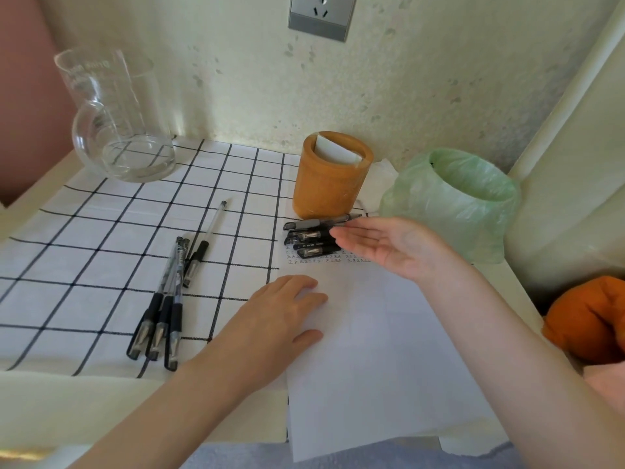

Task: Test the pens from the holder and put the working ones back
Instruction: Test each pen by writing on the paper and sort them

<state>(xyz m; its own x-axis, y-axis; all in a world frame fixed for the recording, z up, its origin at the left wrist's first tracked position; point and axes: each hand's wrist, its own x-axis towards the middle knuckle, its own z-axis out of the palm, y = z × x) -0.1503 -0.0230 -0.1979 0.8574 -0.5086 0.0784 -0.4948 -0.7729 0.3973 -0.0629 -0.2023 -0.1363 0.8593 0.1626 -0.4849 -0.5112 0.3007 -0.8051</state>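
An orange-brown pen holder (329,184) stands at the back of the table with a white card inside it. Just in front of it lie several black pens (313,240) side by side on the top of a white paper sheet (372,350) with small scribbles. My right hand (385,247) hovers palm-up with straight fingers, fingertips touching that pen group. My left hand (284,316) rests flat on the sheet's left edge. Three capped pens (162,309) lie together on the checked cloth at the left, with two more pens (203,245) beside them.
A glass carafe (115,123) stands at the back left on the checked cloth (84,252). A small bin lined with a green bag (463,198) sits right of the holder. An orange cloth (588,319) lies off the table's right edge. A wall socket (321,15) is above.
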